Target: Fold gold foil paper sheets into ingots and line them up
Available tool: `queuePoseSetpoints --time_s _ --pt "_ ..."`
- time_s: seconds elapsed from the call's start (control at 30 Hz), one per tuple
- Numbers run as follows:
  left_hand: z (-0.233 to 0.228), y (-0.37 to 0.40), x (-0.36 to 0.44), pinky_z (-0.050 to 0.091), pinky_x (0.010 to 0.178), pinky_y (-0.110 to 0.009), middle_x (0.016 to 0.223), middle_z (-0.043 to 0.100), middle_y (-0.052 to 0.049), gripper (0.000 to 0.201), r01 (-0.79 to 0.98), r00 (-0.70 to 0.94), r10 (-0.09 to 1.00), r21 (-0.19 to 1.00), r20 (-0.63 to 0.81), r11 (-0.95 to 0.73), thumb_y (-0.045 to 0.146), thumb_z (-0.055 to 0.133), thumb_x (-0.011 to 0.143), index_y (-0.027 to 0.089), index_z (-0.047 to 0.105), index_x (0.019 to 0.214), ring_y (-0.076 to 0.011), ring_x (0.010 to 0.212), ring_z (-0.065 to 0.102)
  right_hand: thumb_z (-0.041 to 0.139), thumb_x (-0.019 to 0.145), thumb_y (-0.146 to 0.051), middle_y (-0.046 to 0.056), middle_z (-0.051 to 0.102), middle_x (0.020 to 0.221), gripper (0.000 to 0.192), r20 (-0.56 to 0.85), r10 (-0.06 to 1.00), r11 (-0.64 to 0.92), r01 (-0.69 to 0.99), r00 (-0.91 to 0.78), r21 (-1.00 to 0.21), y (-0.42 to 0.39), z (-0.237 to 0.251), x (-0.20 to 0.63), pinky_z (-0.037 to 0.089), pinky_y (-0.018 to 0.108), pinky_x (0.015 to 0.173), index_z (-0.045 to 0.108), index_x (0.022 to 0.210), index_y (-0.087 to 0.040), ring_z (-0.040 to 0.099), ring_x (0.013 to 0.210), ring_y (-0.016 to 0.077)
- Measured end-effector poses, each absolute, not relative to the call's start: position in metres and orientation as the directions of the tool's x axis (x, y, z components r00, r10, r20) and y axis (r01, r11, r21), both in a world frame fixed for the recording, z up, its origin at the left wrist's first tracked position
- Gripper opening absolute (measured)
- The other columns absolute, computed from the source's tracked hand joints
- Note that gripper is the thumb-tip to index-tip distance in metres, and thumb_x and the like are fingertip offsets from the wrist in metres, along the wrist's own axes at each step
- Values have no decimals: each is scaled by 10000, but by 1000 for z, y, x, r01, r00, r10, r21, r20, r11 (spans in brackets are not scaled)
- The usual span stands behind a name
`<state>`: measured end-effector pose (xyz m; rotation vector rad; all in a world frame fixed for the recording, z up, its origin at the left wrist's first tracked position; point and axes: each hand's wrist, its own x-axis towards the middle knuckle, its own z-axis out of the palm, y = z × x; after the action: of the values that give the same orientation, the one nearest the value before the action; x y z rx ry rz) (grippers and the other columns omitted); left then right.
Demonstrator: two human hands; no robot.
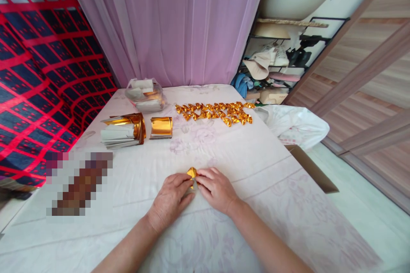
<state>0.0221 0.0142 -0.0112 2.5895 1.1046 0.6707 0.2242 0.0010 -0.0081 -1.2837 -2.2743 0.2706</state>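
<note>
A small gold foil paper (192,172), partly folded, rests on the table near its middle. My left hand (171,196) has its fingers closed on the left side of it, thumb low and fingertips at the middle. From the other side my right hand (218,187) pinches its right edge. Fingers cover much of the paper, so its full shape is hidden. Farther back lie several folded gold foil pieces (208,114) in uneven rows. A small stack of gold foil sheets (161,128) sits to their left, beside a larger curled stack (123,131).
A clear plastic bag (145,94) with more sheets stands at the table's back left. The flowered tablecloth (205,239) spreads under everything. White plastic bags (294,123) and a cardboard piece (312,168) are beyond the right edge. A purple curtain (173,25) hangs behind; a loaded shelf (285,42) stands back right.
</note>
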Motion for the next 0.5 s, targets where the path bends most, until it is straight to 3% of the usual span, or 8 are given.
queuePoseSetpoints --time_s 0.2,0.5 --pt "-10 17 24 508 898 -395 1070 686 -66 261 603 600 741 439 301 -666 202 622 838 231 668 1094 -225 1002 626 596 869 -189 38 631 1161 259 294 803 596 705 -519 -385 4 -5 236 484 330 903 659 1114 -242 552 1041 184" --pt "-6 15 28 479 931 -390 1088 671 -41 387 588 553 795 558 251 -585 74 630 721 260 678 1057 -213 1029 604 600 834 -139 38 620 1171 257 283 826 562 673 -488 -481 4 -7 236 477 342 920 662 1062 -238 549 1045 191"
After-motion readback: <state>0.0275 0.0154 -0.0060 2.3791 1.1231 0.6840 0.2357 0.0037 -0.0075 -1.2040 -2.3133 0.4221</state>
